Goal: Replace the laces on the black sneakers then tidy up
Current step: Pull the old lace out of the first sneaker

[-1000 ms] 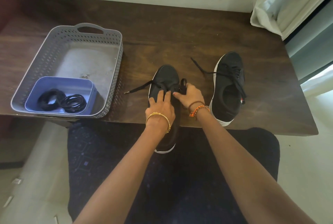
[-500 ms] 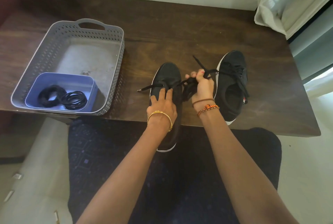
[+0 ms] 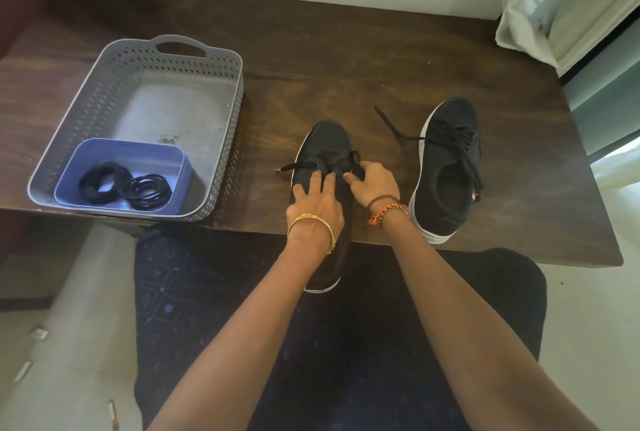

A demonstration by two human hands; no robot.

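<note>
The right hand (image 3: 375, 184) has come back down from its raised pull and now pinches the lace (image 3: 356, 162) low against the near sneaker (image 3: 327, 146). The lace's left end (image 3: 298, 167) lies shorter.

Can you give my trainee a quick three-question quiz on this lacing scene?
1. True or false: the right hand pinches the black lace of the near black fabric sneaker.
2. Which holds the black coils: A) lavender plastic tub B) brown wooden table?
3. What does the left hand press on?

Key: 1 true; 2 A; 3 the near sneaker.
</note>
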